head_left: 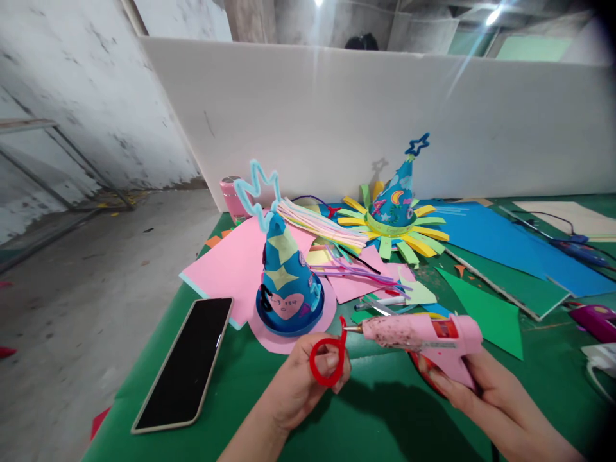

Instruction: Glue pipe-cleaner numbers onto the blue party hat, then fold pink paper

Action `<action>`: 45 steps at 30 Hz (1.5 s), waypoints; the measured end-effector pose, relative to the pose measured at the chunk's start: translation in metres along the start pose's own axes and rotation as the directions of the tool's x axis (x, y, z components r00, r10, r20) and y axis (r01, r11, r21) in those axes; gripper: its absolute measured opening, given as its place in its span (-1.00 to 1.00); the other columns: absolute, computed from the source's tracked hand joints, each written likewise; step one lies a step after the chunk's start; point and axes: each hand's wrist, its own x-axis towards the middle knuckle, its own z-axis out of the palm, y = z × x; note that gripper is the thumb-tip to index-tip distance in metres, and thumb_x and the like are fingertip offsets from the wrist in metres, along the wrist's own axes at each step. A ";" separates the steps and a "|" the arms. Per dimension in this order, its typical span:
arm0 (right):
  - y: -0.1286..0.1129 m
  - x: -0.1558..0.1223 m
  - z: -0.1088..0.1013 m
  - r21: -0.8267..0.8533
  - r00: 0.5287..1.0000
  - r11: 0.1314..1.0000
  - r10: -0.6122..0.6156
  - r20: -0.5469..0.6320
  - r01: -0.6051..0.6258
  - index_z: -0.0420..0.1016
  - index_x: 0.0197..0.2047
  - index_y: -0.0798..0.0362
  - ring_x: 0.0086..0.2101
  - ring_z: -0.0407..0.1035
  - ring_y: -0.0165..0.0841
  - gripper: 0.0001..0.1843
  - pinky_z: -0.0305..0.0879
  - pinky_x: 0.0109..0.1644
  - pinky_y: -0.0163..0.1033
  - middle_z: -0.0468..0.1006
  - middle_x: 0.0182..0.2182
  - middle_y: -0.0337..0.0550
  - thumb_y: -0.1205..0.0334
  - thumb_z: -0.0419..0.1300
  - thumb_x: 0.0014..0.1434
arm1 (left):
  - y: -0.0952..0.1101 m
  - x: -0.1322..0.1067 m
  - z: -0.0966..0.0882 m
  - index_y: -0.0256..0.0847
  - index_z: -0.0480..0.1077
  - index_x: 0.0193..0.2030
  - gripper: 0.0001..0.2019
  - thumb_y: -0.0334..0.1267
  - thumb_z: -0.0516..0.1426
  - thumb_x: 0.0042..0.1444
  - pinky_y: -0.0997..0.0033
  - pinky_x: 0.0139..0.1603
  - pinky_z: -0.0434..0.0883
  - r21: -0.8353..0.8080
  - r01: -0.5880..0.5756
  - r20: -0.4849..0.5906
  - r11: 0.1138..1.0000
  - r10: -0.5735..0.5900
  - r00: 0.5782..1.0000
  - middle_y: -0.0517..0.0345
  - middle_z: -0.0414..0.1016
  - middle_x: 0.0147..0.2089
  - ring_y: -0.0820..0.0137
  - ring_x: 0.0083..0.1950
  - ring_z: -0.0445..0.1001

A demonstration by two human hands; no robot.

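My left hand (302,380) pinches a red pipe cleaner (314,371) bent into a loop with a short tail standing up. In my right hand (481,391) is a pink hot glue gun (414,332), its metal nozzle at the pipe cleaner's tail; whether they touch I cannot tell. Just behind my left hand stands a blue paper cone hat (287,276) with yellow stars, a pink heart and a light-blue pipe cleaner star (257,186) on top. Its round pink base (262,339) lies on the green table (366,423).
A phone (185,362) lies at the left table edge. Behind are a second cone hat (392,199) with a yellow-green fringe, a pipe cleaner bundle (320,224), pink paper (221,256), blue sheets (520,244) and a pink can (235,200). A white panel (360,115) closes off the back.
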 end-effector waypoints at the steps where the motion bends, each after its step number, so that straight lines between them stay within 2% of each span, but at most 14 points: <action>1: 0.001 0.000 0.000 0.002 1.000 1.000 0.003 -0.002 -0.003 0.28 -0.02 -0.02 -0.19 0.40 -0.26 -0.65 0.38 -0.15 -0.31 0.46 -0.15 -0.09 0.16 0.10 0.10 | 0.000 0.000 0.000 -0.28 0.31 -0.64 -0.75 -0.18 0.14 -0.07 0.41 -0.47 0.02 0.000 0.001 0.000 1.000 -0.001 1.000 0.19 0.22 -0.68 0.49 -0.57 0.12; 4: -0.001 -0.002 0.000 0.013 1.000 1.000 -0.009 -0.008 0.009 0.32 -0.05 -0.02 -0.21 0.42 -0.26 -0.66 0.39 -0.17 -0.32 0.48 -0.17 -0.11 0.15 0.11 0.08 | 0.000 0.000 0.000 -0.28 0.31 -0.64 -0.75 -0.19 0.13 -0.06 0.40 -0.45 0.04 -0.004 -0.001 -0.001 1.000 0.001 1.000 0.20 0.21 -0.68 0.49 -0.57 0.12; 11: -0.014 -0.007 0.002 0.007 0.998 1.000 0.002 -0.059 -0.001 0.43 -0.24 0.01 -0.40 0.43 -0.31 -0.76 0.42 -0.39 -0.38 0.51 -0.39 -0.12 0.08 0.10 0.07 | 0.001 0.000 0.000 -0.30 0.34 -0.64 -0.74 -0.18 0.12 -0.05 0.39 -0.42 0.08 0.002 0.002 -0.013 1.000 -0.002 1.000 0.19 0.20 -0.68 0.46 -0.54 0.15; 15: -0.010 -0.004 0.001 0.031 1.000 1.000 -0.004 -0.007 0.004 0.41 -0.16 0.00 -0.34 0.44 -0.28 -0.72 0.42 -0.30 -0.33 0.53 -0.32 -0.12 0.11 0.12 0.06 | 0.002 0.001 0.001 -0.28 0.32 -0.65 -0.72 -0.14 0.14 -0.07 0.39 -0.42 0.08 0.011 -0.002 -0.009 1.000 0.002 1.000 0.20 0.20 -0.69 0.47 -0.56 0.14; 18: -0.006 -0.001 0.000 0.032 1.000 0.999 0.002 -0.023 -0.001 0.35 -0.07 0.00 -0.25 0.43 -0.26 -0.66 0.40 -0.21 -0.32 0.51 -0.22 -0.10 0.13 0.12 0.07 | 0.002 0.001 0.001 -0.27 0.31 -0.66 -0.71 -0.12 0.14 -0.08 0.39 -0.44 0.07 0.027 0.000 0.005 1.000 0.000 1.000 0.20 0.20 -0.69 0.48 -0.57 0.13; 23: -0.004 -0.002 0.000 -0.004 1.000 1.000 -0.018 -0.025 0.018 0.33 -0.05 0.00 -0.23 0.42 -0.27 -0.67 0.39 -0.18 -0.33 0.49 -0.19 -0.10 0.14 0.11 0.08 | 0.002 0.000 0.002 -0.28 0.32 -0.66 -0.71 -0.12 0.15 -0.08 0.39 -0.43 0.08 0.013 0.007 0.002 1.000 -0.007 1.000 0.20 0.20 -0.69 0.48 -0.58 0.12; 28: -0.010 -0.007 0.000 -0.002 1.000 1.000 -0.019 -0.009 0.019 0.42 -0.18 -0.01 -0.34 0.43 -0.32 -0.76 0.41 -0.30 -0.38 0.51 -0.32 -0.13 0.13 0.12 0.08 | 0.000 0.000 0.001 -0.29 0.34 -0.66 -0.73 -0.16 0.14 -0.07 0.37 -0.39 0.10 -0.018 0.003 -0.007 1.000 -0.003 1.000 0.20 0.20 -0.70 0.48 -0.57 0.14; 31: -0.016 -0.007 0.002 0.009 0.998 1.000 -0.023 -0.050 0.023 0.45 -0.27 0.00 -0.41 0.43 -0.33 -0.79 0.41 -0.38 -0.40 0.51 -0.41 -0.14 0.10 0.13 0.05 | -0.001 0.000 0.000 -0.30 0.35 -0.65 -0.73 -0.16 0.15 -0.07 0.37 -0.39 0.11 -0.024 0.003 -0.018 1.000 -0.003 1.000 0.18 0.21 -0.69 0.47 -0.55 0.15; 34: -0.017 -0.005 0.002 0.020 0.997 1.000 -0.009 -0.072 0.011 0.43 -0.22 0.00 -0.36 0.43 -0.32 -0.77 0.41 -0.32 -0.38 0.51 -0.35 -0.13 0.11 0.12 0.06 | 0.000 0.000 0.001 -0.30 0.34 -0.65 -0.73 -0.16 0.15 -0.07 0.36 -0.37 0.12 -0.029 -0.001 -0.012 1.000 0.001 1.000 0.20 0.20 -0.69 0.48 -0.57 0.14; 39: -0.008 -0.004 0.001 -0.005 1.000 1.000 -0.026 -0.008 0.026 0.33 -0.06 -0.02 -0.24 0.42 -0.30 -0.69 0.38 -0.19 -0.36 0.48 -0.19 -0.12 0.15 0.11 0.09 | 0.001 0.000 0.002 -0.30 0.34 -0.62 -0.75 -0.18 0.15 -0.07 0.37 -0.37 0.11 -0.043 -0.010 -0.006 0.999 0.010 1.000 0.21 0.21 -0.69 0.51 -0.58 0.12; 45: -0.013 -0.009 0.003 -0.010 0.998 1.000 -0.006 -0.067 0.005 0.43 -0.22 0.01 -0.34 0.43 -0.32 -0.76 0.40 -0.28 -0.39 0.51 -0.35 -0.13 0.10 0.13 0.06 | -0.001 0.001 0.002 -0.31 0.33 -0.64 -0.74 -0.19 0.15 -0.06 0.42 -0.47 0.02 -0.053 -0.005 -0.014 0.999 0.005 1.000 0.20 0.21 -0.67 0.49 -0.56 0.14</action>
